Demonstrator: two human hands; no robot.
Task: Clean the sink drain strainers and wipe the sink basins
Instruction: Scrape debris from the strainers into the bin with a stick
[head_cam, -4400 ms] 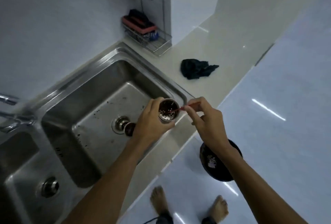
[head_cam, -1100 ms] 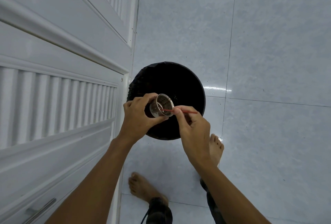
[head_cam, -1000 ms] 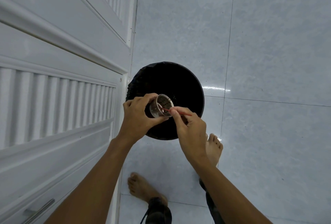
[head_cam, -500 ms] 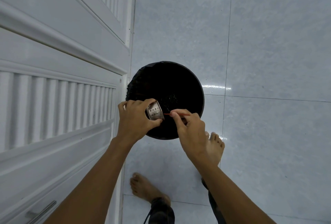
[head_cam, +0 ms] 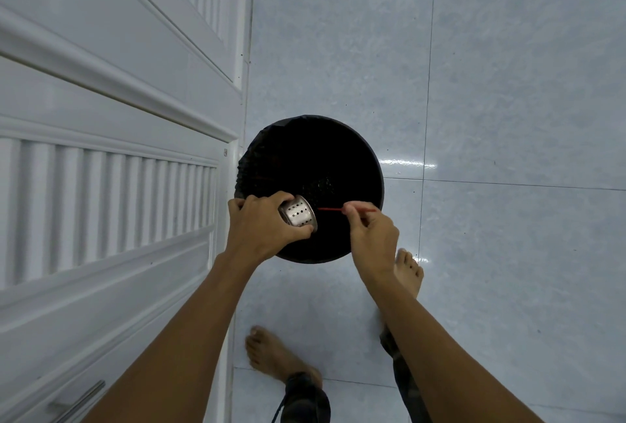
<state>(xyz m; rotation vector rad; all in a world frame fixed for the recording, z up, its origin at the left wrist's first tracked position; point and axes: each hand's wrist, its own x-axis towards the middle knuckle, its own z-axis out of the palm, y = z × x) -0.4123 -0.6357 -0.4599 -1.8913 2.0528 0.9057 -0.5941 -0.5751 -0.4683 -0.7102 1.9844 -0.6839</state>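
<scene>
While the person stands barefoot on the pale tiled floor (head_cam: 508,84), both hands work above a round black bin (head_cam: 310,158). The left hand (head_cam: 262,228) is clamped around a small metal strainer (head_cam: 298,216) (a perforated cup, tipped on its side with its open end facing right and its holed wall turned up toward the camera), holding it over the near left part of the bin's opening. The right hand (head_cam: 371,236) pinches a thin red stick (head_cam: 342,209) between thumb and fingertips; the stick lies level, its left tip just beside the strainer's rim but apart from it. The bin stands just beside a white louvred cabinet door (head_cam: 111,206), which fills the left side of the view.
</scene>
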